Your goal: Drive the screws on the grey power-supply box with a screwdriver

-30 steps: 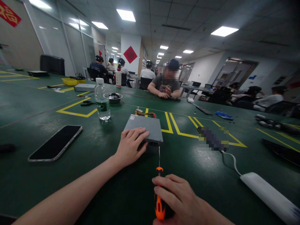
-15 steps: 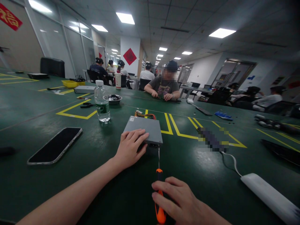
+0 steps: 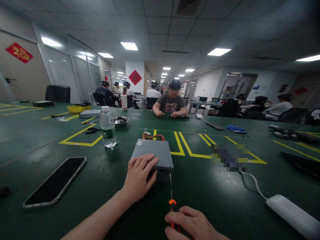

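A grey metal computer power supply unit point(image 3: 156, 151) lies on the green table, with bundled coloured wires point(image 3: 153, 136) at its far side. My left hand point(image 3: 141, 173) grips its near left part, fingers over the top and thumb against the near side. My right hand point(image 3: 191, 223) is closed around the orange-and-black handle of a screwdriver point(image 3: 172, 202). The screwdriver's thin shaft points away from me, its tip at the unit's near right corner. Whether the tip sits in a screw is too small to tell.
Left of the unit are a smartphone point(image 3: 56, 181), a water bottle point(image 3: 108, 128) and a metal bowl point(image 3: 120, 122). On the right, a white power strip point(image 3: 291, 213) trails a cable. Across the table sits a person point(image 3: 171, 103). Blue gloves point(image 3: 236, 129) lie at the far right.
The camera view has tilted up, so the table things appear lower. My left hand keeps its place on the unit. My right hand's fingers have closed in around the screwdriver handle.
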{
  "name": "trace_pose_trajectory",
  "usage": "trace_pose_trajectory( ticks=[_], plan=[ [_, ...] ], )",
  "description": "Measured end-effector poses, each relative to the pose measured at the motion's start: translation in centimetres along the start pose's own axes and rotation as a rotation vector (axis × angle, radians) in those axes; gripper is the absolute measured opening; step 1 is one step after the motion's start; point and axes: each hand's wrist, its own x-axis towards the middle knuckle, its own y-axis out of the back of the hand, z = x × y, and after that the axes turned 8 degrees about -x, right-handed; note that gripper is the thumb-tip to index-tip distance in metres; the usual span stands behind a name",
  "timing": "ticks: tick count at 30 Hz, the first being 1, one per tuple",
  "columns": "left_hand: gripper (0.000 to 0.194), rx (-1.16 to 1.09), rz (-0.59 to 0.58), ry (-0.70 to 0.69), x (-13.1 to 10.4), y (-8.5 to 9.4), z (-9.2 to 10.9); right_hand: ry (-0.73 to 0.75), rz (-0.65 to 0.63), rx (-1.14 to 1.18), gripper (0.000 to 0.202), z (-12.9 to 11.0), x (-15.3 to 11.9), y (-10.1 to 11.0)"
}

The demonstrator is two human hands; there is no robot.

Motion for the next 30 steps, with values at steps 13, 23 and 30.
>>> trace_pose_trajectory(
  ticks=[13, 23, 30],
  plan=[
    [0.034, -0.009, -0.022, -0.005, 0.1, 0.0, 0.0, -0.055, -0.05, 0.006, 0.018, -0.6, 0.4, 1.3],
    [0.033, -0.004, 0.022, -0.04, 0.1, -0.3, -0.3, -0.047, -0.041, -0.034, 0.025, -1.1, 1.0, 1.5],
    [0.035, -0.006, 0.012, -0.034, 0.0, -0.2, -0.3, -0.096, -0.068, 0.034, 0.014, -0.8, 0.3, 1.1]
  ],
)
